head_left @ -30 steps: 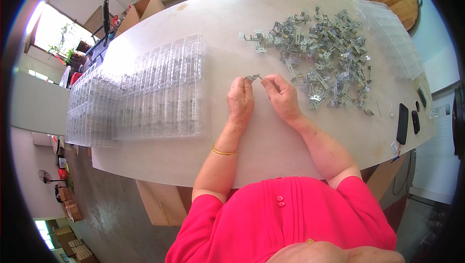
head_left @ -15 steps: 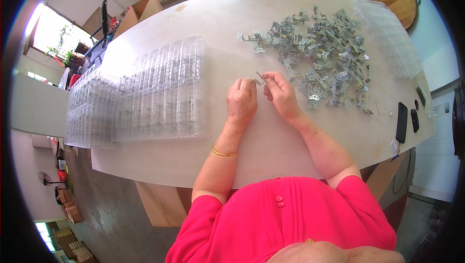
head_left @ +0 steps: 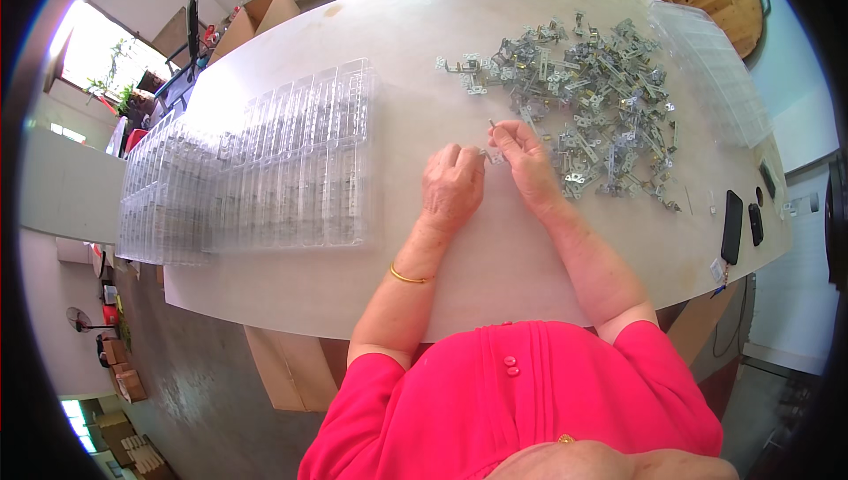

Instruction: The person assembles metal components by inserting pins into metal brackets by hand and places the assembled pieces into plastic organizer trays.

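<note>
Over the middle of the table, my left hand is closed on a small silvery metal bracket that pokes out beside its fingertips. Just right of it, my right hand pinches a thin metal piece between thumb and finger; its upper end sticks up, and its exact kind is too small to make out. The hands are close together but apart. A loose pile of similar metal brackets, some with brass-coloured bits, spreads beyond my right hand.
Clear plastic compartment trays holding metal parts fill the table's left side. Another clear tray lies at the far right. A black phone and a small dark object rest near the right edge of the pale table.
My right hand has moved slightly up and right, away from the left, with the thin piece still pinched. My left hand has turned and shifted a little right with the bracket.
</note>
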`<state>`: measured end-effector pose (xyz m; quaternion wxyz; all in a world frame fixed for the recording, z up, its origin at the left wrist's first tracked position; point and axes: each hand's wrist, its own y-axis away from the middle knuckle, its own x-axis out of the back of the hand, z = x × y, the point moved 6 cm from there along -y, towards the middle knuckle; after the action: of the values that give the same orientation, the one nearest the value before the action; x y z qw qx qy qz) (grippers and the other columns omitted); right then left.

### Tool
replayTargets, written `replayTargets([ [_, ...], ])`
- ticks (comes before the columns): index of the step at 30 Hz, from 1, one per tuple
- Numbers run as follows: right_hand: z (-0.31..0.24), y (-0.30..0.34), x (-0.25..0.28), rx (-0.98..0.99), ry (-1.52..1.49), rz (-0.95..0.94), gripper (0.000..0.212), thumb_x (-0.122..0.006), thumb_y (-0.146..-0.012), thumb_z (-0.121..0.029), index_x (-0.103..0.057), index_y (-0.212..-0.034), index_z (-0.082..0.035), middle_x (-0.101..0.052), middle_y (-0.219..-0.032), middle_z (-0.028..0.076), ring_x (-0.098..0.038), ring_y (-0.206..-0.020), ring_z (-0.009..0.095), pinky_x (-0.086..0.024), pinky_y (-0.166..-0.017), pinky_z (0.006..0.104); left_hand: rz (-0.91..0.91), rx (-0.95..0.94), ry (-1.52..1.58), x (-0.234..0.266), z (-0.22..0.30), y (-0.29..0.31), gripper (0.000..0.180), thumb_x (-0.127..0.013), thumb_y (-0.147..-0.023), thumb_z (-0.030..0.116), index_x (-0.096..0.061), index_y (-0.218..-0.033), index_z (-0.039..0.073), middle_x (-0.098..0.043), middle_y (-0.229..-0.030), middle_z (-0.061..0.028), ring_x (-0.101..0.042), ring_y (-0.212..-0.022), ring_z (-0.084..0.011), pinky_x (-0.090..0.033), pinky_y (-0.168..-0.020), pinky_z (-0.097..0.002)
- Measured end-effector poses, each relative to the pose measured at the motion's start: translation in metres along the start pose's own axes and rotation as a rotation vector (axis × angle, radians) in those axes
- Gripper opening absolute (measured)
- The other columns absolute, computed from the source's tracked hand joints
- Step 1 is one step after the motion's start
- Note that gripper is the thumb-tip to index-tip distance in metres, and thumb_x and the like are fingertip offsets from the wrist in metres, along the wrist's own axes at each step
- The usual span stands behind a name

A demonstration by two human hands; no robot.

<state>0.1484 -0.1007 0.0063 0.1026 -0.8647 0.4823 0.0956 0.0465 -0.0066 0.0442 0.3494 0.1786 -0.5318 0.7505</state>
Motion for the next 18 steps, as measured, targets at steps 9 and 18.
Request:
replayTargets([
  [9,-0.002,0.007,-0.013,-0.157,-0.04,-0.115,0.014,-0.057,-0.101,-0.017,-0.061,-0.103,-0.004,-0.066,-0.098,0.003,-0.067,-0.083,0.012,-0.058,-0.076,0.0281,0.124,0.097,-0.106,0.005,-0.012,0.002,0.01,-0.067,-0.088,0.012,-0.063,-0.095,0.007,-0.057,-0.079,-0.0079,-0.057,-0.072,-0.0291,-0.047,-0.065,-0.0412],
  [18,-0.004,-0.002,0.003,-0.05,0.03,-0.027,0.014,-0.054,-0.102,-0.016,-0.06,-0.103,-0.005,-0.067,-0.097,0.003,-0.065,-0.079,0.011,-0.056,-0.073,0.0259,0.135,0.162,0.199,0.012,-0.02,0.002,0.014,-0.062,-0.088,0.01,-0.065,-0.097,0.0,-0.063,-0.088,-0.011,-0.06,-0.077,-0.023,-0.048,-0.071,-0.0344],
])
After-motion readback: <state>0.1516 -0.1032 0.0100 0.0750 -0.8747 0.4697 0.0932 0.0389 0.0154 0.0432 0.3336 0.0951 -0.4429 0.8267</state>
